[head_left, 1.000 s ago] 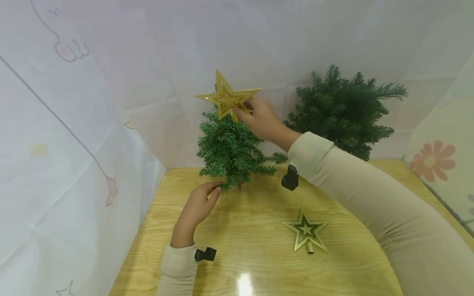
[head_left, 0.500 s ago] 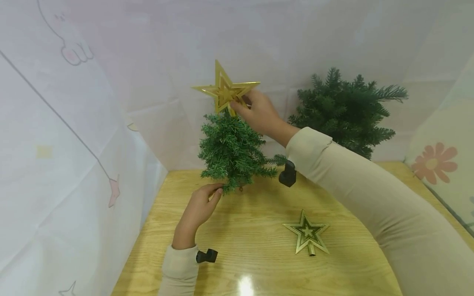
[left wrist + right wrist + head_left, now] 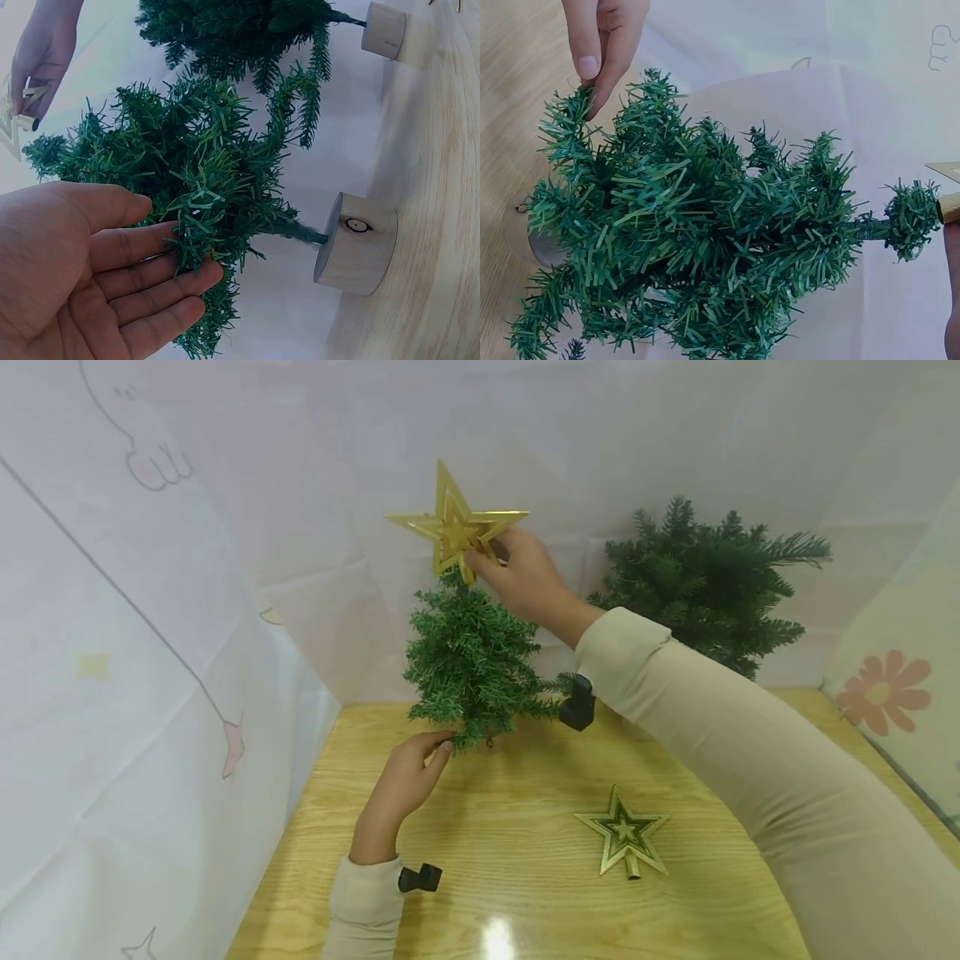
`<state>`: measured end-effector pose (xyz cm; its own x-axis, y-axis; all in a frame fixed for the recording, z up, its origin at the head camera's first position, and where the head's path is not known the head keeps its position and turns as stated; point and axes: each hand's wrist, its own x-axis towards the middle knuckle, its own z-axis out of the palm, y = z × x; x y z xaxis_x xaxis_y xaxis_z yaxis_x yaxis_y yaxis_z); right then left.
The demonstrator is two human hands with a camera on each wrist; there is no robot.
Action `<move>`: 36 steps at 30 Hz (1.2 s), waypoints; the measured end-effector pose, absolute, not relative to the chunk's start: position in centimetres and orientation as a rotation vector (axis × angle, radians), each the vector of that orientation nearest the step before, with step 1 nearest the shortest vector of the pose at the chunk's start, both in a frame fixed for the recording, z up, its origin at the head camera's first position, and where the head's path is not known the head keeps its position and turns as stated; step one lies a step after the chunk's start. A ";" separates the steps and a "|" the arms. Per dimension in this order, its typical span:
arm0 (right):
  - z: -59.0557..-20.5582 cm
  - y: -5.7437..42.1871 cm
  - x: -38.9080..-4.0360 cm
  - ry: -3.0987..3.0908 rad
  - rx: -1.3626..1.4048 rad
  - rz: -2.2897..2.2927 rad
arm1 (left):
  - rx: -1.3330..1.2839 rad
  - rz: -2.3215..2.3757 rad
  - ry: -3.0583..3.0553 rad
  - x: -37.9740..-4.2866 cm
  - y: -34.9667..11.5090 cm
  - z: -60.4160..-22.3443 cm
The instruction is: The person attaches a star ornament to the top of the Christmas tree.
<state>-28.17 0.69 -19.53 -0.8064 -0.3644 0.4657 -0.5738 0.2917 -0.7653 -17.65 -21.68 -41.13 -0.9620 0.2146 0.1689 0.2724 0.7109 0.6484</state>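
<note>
My right hand (image 3: 528, 577) pinches a gold star tree topper (image 3: 456, 527) near its short tube. The star is upright, with the tube (image 3: 27, 122) beside the top tuft of a small green artificial Christmas tree (image 3: 472, 652). In the right wrist view the tube's end comes right at that tuft (image 3: 913, 217). Low on the tree's left side is my left hand (image 3: 405, 777); its fingers lie relaxed against a bottom branch (image 3: 199, 232), thumb apart from them. A round wooden base (image 3: 360, 244) carries the tree.
On the table (image 3: 510, 827) lies a second gold star topper (image 3: 624, 831), to the right of my left hand. Another, darker tree (image 3: 705, 577) stands at the back right, behind my right forearm. Printed cloth (image 3: 337, 485) hangs behind and at the sides.
My right hand has lifted the star from in front of the tree's upper branches to its tip. The left hand has stayed at the bottom branch.
</note>
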 end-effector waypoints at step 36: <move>-17.9 -0.3 -28.6 -2.304 0.828 1.571 | -0.402 -1.051 -2.824 -17.7 -21.6 -41.1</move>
<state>-28.63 -0.28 -17.86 -0.8130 -0.3204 0.4861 -0.5695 0.2646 -0.7782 -17.70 -21.62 -41.14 -0.9600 0.2102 0.1851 0.2800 0.7266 0.6274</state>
